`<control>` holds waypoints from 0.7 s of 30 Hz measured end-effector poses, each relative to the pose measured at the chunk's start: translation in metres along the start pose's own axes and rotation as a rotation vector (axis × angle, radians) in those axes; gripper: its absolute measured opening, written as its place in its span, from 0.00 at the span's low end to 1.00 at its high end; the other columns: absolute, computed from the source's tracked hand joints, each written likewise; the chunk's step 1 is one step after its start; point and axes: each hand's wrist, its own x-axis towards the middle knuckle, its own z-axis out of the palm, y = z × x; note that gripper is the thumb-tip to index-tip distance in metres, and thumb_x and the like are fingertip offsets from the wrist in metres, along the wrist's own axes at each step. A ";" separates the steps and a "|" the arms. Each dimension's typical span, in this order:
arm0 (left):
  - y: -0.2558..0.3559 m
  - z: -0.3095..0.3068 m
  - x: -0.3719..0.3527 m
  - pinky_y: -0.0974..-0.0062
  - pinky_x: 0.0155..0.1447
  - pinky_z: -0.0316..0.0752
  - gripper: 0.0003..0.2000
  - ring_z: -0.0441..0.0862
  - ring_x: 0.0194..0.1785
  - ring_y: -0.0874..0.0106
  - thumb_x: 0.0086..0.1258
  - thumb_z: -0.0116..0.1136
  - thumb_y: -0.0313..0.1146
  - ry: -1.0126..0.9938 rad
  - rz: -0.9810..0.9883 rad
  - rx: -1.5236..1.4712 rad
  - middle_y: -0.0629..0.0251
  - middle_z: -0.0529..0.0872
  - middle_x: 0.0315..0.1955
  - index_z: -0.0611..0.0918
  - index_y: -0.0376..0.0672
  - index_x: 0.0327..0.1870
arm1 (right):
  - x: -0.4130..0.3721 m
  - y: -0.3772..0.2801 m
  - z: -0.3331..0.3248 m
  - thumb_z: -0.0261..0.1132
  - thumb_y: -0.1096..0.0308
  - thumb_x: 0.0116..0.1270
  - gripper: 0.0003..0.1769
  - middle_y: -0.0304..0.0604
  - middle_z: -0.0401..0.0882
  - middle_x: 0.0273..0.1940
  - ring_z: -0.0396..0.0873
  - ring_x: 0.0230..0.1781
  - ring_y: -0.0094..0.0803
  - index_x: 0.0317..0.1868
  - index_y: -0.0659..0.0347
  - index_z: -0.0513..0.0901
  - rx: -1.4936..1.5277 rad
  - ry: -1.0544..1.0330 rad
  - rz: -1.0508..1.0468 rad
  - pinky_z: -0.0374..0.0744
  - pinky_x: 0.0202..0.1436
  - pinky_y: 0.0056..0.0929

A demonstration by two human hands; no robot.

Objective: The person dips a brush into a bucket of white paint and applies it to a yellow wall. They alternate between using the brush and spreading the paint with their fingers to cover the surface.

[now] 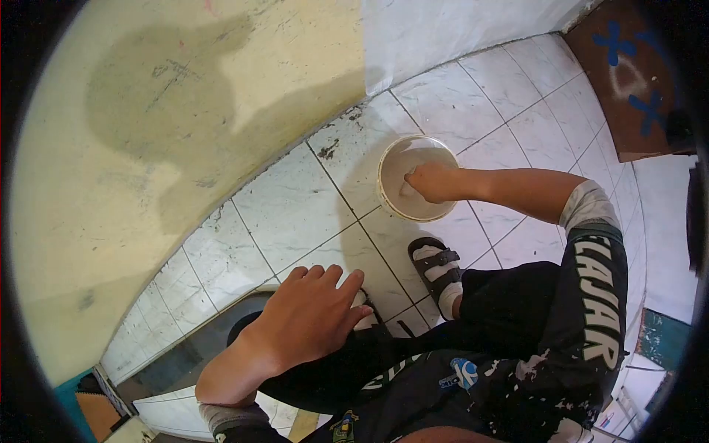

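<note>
A whitish bucket [382, 193] stands on the tiled floor and holds pale, milky liquid. My right hand [432, 183] reaches into its mouth with the fingers curled closed. Something pale shows just below those fingers, but what they hold is hidden. My left hand [314, 310] hovers over or rests on my bent left knee, palm down. Its fingers are apart and nothing is in them.
White tiles [288, 199] run along a wall that is yellow [295, 66] on the left and white [443, 29] on the right. A brown board [628, 81] with blue marks stands at upper right. My sandalled foot [439, 273] is close to the bucket. Dark flakes lie near the wall.
</note>
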 end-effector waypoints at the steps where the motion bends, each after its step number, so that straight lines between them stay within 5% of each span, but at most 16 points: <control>1: 0.001 -0.001 0.001 0.57 0.65 0.75 0.25 0.83 0.57 0.51 0.80 0.55 0.47 0.003 0.010 0.002 0.48 0.84 0.54 0.76 0.36 0.67 | -0.001 0.000 0.000 0.64 0.77 0.61 0.26 0.60 0.87 0.42 0.87 0.44 0.56 0.62 0.69 0.78 0.003 0.004 0.003 0.85 0.46 0.50; 7: 0.000 -0.001 0.002 0.57 0.65 0.75 0.24 0.82 0.58 0.50 0.80 0.55 0.47 0.007 -0.012 0.002 0.47 0.84 0.55 0.76 0.36 0.66 | -0.002 -0.008 -0.008 0.65 0.77 0.59 0.25 0.61 0.87 0.44 0.87 0.47 0.56 0.60 0.68 0.80 0.040 -0.006 0.058 0.85 0.47 0.49; 10: -0.002 -0.001 0.000 0.57 0.65 0.75 0.24 0.82 0.58 0.50 0.80 0.55 0.47 0.011 -0.006 -0.006 0.47 0.84 0.55 0.77 0.36 0.66 | -0.007 -0.016 -0.033 0.64 0.78 0.60 0.25 0.61 0.86 0.44 0.87 0.47 0.56 0.60 0.68 0.80 0.007 -0.233 0.057 0.84 0.48 0.51; 15: -0.001 -0.003 0.003 0.57 0.66 0.75 0.25 0.82 0.58 0.50 0.80 0.55 0.47 -0.016 -0.007 -0.013 0.47 0.84 0.55 0.76 0.35 0.66 | 0.008 -0.006 -0.002 0.64 0.78 0.58 0.24 0.62 0.87 0.42 0.87 0.45 0.58 0.58 0.68 0.81 0.154 0.211 0.034 0.84 0.44 0.53; 19: -0.004 -0.002 0.003 0.57 0.66 0.75 0.25 0.82 0.58 0.50 0.81 0.55 0.47 -0.014 -0.015 -0.007 0.47 0.84 0.55 0.76 0.35 0.67 | 0.009 -0.008 0.001 0.65 0.77 0.57 0.23 0.61 0.87 0.41 0.87 0.43 0.59 0.55 0.68 0.82 0.126 0.179 0.035 0.84 0.42 0.53; 21: -0.005 -0.001 0.002 0.57 0.66 0.75 0.25 0.82 0.58 0.50 0.81 0.55 0.47 -0.010 -0.009 -0.012 0.47 0.84 0.55 0.76 0.35 0.67 | 0.001 -0.011 -0.006 0.67 0.73 0.55 0.12 0.61 0.88 0.40 0.87 0.43 0.58 0.40 0.67 0.89 0.083 0.018 0.037 0.83 0.44 0.52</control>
